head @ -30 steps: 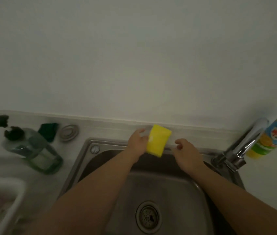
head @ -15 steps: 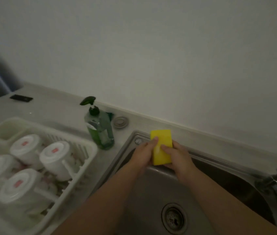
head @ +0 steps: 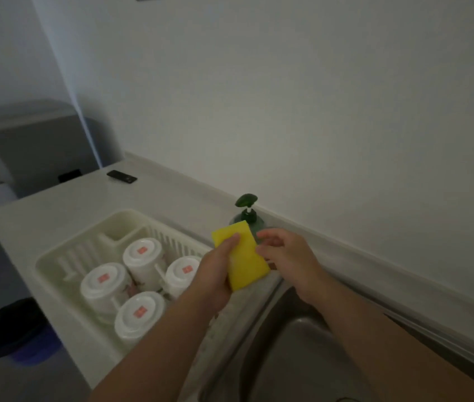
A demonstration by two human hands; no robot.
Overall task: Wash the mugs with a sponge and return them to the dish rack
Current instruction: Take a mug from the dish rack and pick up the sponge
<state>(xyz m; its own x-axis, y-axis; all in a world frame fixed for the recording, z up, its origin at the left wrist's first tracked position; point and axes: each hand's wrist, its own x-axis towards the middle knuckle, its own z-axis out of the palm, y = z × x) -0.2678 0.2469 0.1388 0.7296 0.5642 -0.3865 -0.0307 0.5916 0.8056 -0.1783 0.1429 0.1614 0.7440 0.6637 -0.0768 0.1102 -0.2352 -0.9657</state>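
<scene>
The left hand (head: 215, 282) grips one yellow sponge (head: 249, 256); the right hand (head: 291, 262), fingers loose, hovers just beside it. Four upturned mugs (head: 142, 252) sit in one rack (head: 79, 242) left of both hands.

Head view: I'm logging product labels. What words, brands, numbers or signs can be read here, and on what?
No text can be read.
Red stickers on the upturned mugs: too blurred to read.
Soap bottle: no label shows.
</scene>
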